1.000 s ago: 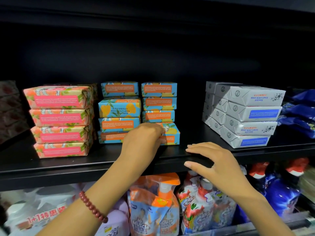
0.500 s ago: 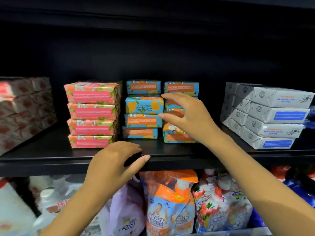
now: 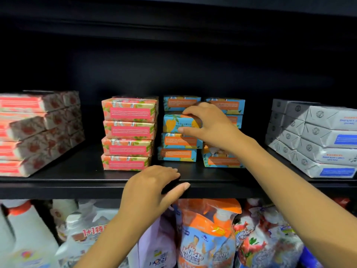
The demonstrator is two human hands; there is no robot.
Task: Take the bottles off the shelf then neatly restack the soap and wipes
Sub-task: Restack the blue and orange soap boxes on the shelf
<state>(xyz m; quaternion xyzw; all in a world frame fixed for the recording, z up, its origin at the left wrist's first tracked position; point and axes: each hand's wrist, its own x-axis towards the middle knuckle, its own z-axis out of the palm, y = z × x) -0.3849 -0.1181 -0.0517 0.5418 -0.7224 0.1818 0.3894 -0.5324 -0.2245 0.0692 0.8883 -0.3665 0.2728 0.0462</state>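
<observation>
Our right hand [image 3: 210, 126] reaches into the shelf [image 3: 77, 182] and pinches a blue soap box [image 3: 173, 123], fingers curled over its top edge and thumb pressed under its lower edge. That box sits second from the top in the left blue stack [image 3: 179, 147], showing a broad face printed with yellow fruit, while its neighbours show narrow sides with orange labels. Our left hand [image 3: 150, 192] rests loose on the front of the shelf, fingers lying flat on the matte black board and thumb stretched along its lip, holding nothing. Just right of the held box stands the second blue stack [image 3: 224, 161], partly hidden by our wrist. To the left, just beside the blue boxes, rises the pink floral stack [image 3: 128, 132], four glossy rectangular boxes squarely piled. Farther left lie red-and-white packs [image 3: 34, 132], blurred. At the right edge, grey-white paper-wrapped bars [image 3: 326, 144] with folded ends form stepped rows. Below the shelf, soft shiny refill pouches [image 3: 204, 238] with orange spouts crowd beside white plastic bottles [image 3: 25, 238].
</observation>
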